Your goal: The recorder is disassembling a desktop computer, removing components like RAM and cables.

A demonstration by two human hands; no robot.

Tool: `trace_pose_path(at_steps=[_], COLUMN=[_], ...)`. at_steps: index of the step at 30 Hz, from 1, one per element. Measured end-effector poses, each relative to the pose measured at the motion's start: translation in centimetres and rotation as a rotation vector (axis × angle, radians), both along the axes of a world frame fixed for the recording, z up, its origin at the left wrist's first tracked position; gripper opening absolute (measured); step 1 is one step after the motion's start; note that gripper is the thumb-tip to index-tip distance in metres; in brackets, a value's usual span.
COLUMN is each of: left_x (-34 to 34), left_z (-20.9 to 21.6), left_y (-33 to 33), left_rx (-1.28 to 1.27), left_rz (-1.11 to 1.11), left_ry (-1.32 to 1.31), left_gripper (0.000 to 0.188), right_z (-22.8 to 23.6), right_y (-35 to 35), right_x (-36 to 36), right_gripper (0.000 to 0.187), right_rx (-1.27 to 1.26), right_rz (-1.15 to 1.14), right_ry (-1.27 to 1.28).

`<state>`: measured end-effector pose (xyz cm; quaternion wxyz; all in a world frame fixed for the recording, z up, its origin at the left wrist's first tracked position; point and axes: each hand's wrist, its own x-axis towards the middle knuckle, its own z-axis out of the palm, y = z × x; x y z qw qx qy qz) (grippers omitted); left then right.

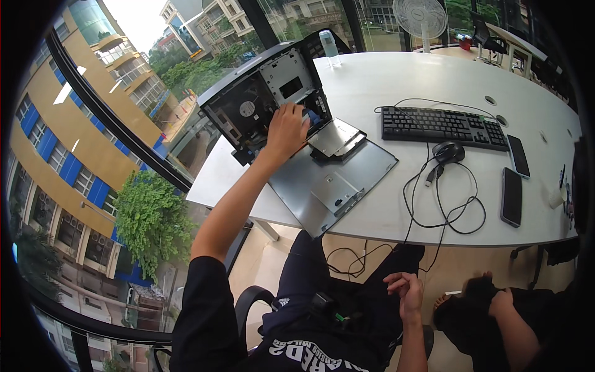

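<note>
An open desktop computer case [226,84] stands at the far left of the table, its inside toward me. My left hand [288,129] reaches into its lower part, with curled fingertips partly hidden among the components. Beside those fingers shows a blue part [315,116], too small to name. A flat silver metal box, like a disc drive [338,137], lies right of the hand on a large grey metal side panel [365,170]. The panel's near corner overhangs the table edge. Over my lap, my right hand [406,292] is held loosely, fingers slightly bent and apart, with nothing in it.
On the white table [372,80] lie a black keyboard [443,126], a mouse [449,152] with looped cable, and two phones [511,197] [519,156]. A clear bottle [330,49] stands behind the case. Another person's hand [502,302] is at lower right. Windows line the left.
</note>
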<state>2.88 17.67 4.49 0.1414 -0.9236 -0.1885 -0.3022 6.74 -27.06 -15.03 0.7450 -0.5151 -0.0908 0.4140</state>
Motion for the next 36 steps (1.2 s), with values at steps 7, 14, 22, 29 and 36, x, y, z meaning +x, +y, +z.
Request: trace_pose_path(at_steps=[7, 14, 22, 29, 36], left_x=[6.3, 8.9, 8.5, 8.1, 7.9], left_z=[0.0, 1.7, 4.4, 4.2, 0.8], left_y=[5.2, 5.3, 3.2, 4.3, 5.4], left_rx=[0.089, -0.051, -0.227, -0.245, 0.145], left_rz=[0.327, 0.511, 0.434, 0.424, 0.442], left_ry=[0.080, 0.193, 0.219, 0.288, 0.232], left_gripper=[0.034, 0.025, 0.017, 0.023, 0.025], right_z=[-0.2, -0.7, -0.7, -1.1, -1.0], right_y=[0.0, -0.5, -0.5, -0.1, 0.1], right_x=[0.0, 0.1, 0.6, 0.8, 0.5], right_gripper=[0.049, 0.048, 0.049, 0.049, 0.048], right_rx=[0.022, 0.009, 0.003, 0.008, -0.011], right_rz=[-0.015, -0.043, -0.042, -0.054, -0.060], right_ry=[-0.042, 0.017, 0.032, 0.067, 0.056])
